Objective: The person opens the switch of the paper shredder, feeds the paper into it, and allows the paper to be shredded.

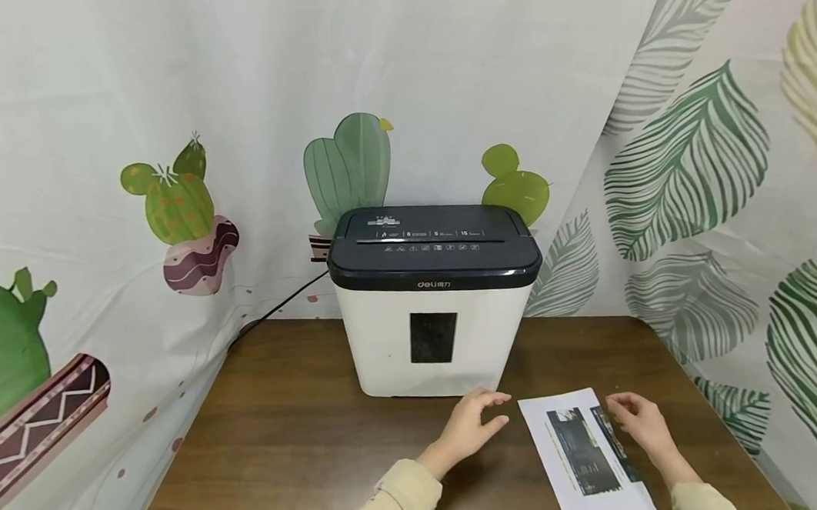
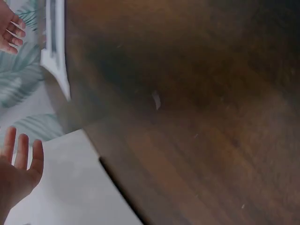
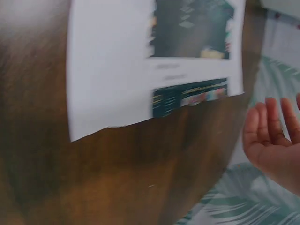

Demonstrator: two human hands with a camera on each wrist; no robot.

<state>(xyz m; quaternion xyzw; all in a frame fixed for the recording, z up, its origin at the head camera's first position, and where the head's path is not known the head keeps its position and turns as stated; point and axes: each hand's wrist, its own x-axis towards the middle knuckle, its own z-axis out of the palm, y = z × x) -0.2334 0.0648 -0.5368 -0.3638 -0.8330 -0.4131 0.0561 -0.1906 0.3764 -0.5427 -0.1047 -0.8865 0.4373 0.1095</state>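
A printed sheet of paper (image 1: 545, 442) lies at the right of the table, with dark printed blocks along its right side. My left hand (image 1: 468, 427) is held between the paper shredder (image 1: 378, 341) and the sheet, thumb and fingers parted around nothing. Just off the sheet's right edge is my right hand (image 1: 643, 423), its fingers loosely bent and holding nothing. The right wrist view shows the sheet's uneven edge (image 3: 112, 124) beside that hand (image 3: 274, 136), a gap between them. In the left wrist view my left hand (image 2: 21, 171) overlaps the white shredder body (image 2: 65, 183).
The shredder, with a black lid (image 1: 437, 265) and a narrow feed slot, stands at the back of the brown wooden table (image 1: 272, 439). A black cord (image 1: 279, 306) runs from it to the left. Cactus- and leaf-printed cloth (image 1: 247, 78) hangs behind and at both sides. Small scraps (image 2: 156, 100) dot the tabletop.
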